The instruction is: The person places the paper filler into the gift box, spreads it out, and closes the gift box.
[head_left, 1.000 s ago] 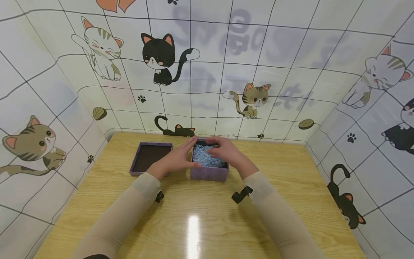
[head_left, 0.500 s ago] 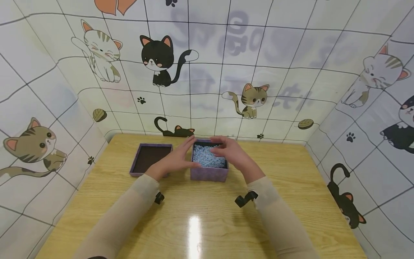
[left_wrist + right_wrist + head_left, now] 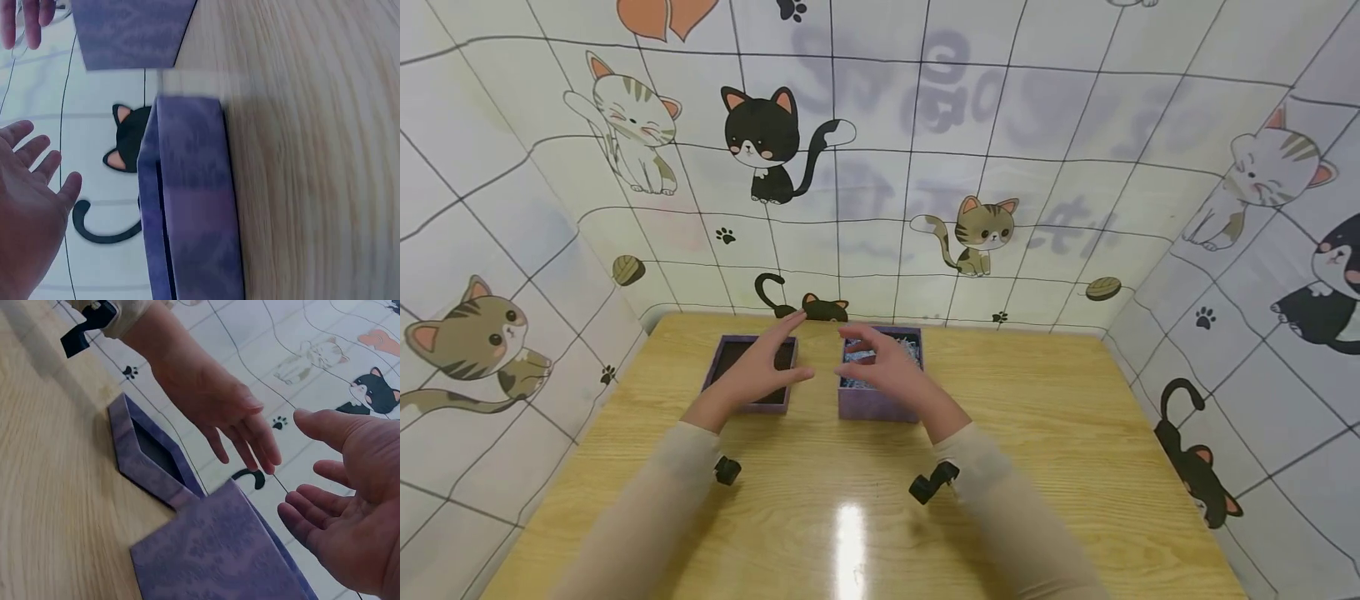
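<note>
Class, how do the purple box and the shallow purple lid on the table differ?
The purple box has tall walls; the shallow purple lid has low ones. Blue shredded filler lies in the box, while the lid shows a dark inside. The box stands right of the lid. Both have patterned purple outsides and face open side up.

faint purplish lettering (image 3: 945,108) on the cat-patterned wall (image 3: 880,287), too blurred to read
</note>
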`<state>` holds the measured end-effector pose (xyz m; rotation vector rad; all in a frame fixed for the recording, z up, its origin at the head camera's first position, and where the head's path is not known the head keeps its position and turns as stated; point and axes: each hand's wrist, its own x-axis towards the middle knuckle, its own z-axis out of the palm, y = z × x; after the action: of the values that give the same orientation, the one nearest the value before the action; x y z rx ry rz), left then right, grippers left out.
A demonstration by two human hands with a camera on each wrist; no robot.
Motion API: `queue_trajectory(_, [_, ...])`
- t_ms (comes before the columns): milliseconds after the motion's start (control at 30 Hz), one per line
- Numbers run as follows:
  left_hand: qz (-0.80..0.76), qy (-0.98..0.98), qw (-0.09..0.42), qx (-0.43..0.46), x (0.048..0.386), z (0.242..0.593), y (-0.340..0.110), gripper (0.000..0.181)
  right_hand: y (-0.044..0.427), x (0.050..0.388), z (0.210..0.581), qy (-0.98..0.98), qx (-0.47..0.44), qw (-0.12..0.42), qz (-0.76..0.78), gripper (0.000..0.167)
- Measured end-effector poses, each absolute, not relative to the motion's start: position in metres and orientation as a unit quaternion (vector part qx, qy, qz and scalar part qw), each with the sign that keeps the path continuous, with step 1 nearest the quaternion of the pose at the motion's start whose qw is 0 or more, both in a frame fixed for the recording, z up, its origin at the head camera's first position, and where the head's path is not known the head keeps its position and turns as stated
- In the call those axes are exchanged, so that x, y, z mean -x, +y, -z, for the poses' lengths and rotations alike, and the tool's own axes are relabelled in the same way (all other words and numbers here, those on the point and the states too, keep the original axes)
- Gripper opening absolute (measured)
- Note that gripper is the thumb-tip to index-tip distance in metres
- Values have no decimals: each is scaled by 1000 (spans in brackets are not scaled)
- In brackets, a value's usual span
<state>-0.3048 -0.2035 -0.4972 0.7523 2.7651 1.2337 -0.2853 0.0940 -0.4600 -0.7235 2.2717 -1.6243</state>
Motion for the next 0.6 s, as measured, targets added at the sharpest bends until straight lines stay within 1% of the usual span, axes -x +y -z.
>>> queue_trajectory(333, [-397,898,-22,-189,294,501,-252,108,43,274,464,784,259,127,549,79])
queue_trajectory(500, [-397,902,-22,-168,289,507,-273,108,23,266,468,804,243,133,527,87])
queue_trajectory(600, [-395,905,-21,-158,284,511,-285,107,13,261,469,809,230,138,524,88])
